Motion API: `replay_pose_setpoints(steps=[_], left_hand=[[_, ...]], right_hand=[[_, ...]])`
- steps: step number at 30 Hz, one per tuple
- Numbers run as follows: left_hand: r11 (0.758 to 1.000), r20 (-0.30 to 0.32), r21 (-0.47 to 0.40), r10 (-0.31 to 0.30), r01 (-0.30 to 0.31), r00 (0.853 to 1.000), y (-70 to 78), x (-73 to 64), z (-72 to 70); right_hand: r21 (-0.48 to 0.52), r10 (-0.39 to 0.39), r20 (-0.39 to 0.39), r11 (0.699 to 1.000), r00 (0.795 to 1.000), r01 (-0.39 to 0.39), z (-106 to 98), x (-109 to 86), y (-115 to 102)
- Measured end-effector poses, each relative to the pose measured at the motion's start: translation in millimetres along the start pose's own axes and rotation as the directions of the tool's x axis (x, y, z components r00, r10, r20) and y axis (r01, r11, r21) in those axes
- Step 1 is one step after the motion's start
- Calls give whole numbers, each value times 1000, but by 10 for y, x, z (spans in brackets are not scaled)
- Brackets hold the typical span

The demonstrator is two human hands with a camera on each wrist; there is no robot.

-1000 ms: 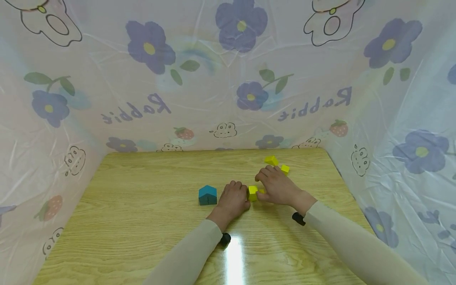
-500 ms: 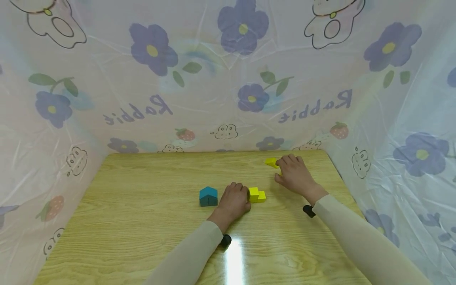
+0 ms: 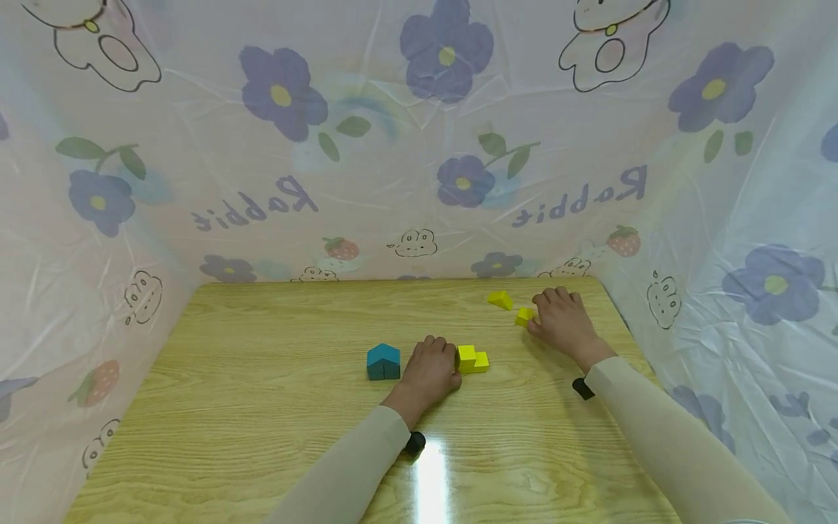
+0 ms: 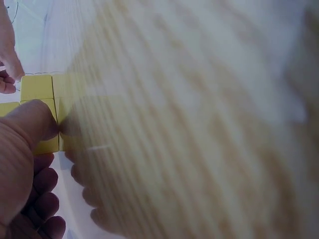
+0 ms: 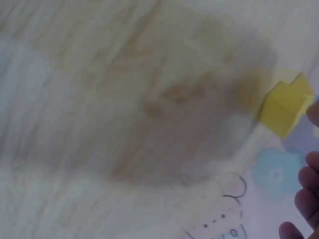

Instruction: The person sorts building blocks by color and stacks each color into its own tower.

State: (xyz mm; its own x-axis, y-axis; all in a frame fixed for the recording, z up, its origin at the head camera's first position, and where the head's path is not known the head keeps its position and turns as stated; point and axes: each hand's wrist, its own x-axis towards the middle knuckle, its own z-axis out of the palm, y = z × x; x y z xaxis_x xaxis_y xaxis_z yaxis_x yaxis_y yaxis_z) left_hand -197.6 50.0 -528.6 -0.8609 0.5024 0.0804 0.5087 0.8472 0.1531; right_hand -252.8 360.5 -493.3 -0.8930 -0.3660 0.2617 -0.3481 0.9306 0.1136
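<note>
In the head view my left hand (image 3: 428, 371) holds a yellow cube (image 3: 466, 355) at its left side, with a lower yellow block (image 3: 481, 362) against the cube's right. Up close in the left wrist view, the thumb lies over the yellow blocks (image 4: 37, 88) and the fingers curl beyond them. My right hand (image 3: 563, 324) is farther back, spread at the right side of another small yellow cube (image 3: 524, 316). Its thumb is at that cube; contact is unclear. Just behind lies a yellow triangular block (image 3: 500, 300). The right wrist view shows yellow (image 5: 285, 110) near the thumb, with fingers apart.
Left of my left hand stands a small blue house shape (image 3: 383, 362) of blocks with a peaked top. The wood-grain table (image 3: 275, 407) ends at a patterned curtain (image 3: 366, 182) behind and on both sides. A glare streak lies near the front.
My right hand has moved from the yellow stack back and to the right, beyond the small cube, which shows again. The left hand stays at the stack.
</note>
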Motion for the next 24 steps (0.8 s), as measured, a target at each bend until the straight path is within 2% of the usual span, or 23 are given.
replay_pose_setpoints(steps=[9, 20, 24], left_hand=[[1000, -8, 8, 12, -12, 1000, -16, 4, 14], [1000, 4, 8, 7, -7, 1000, -5, 8, 21], [1000, 2, 9, 6, -6, 1000, -4, 11, 23]], right_hand=[[45, 59, 116, 997, 992, -64, 44, -21, -14], [72, 85, 140, 993, 987, -96, 131, -8, -71], [81, 66, 130, 994, 989, -77, 130, 3, -115]])
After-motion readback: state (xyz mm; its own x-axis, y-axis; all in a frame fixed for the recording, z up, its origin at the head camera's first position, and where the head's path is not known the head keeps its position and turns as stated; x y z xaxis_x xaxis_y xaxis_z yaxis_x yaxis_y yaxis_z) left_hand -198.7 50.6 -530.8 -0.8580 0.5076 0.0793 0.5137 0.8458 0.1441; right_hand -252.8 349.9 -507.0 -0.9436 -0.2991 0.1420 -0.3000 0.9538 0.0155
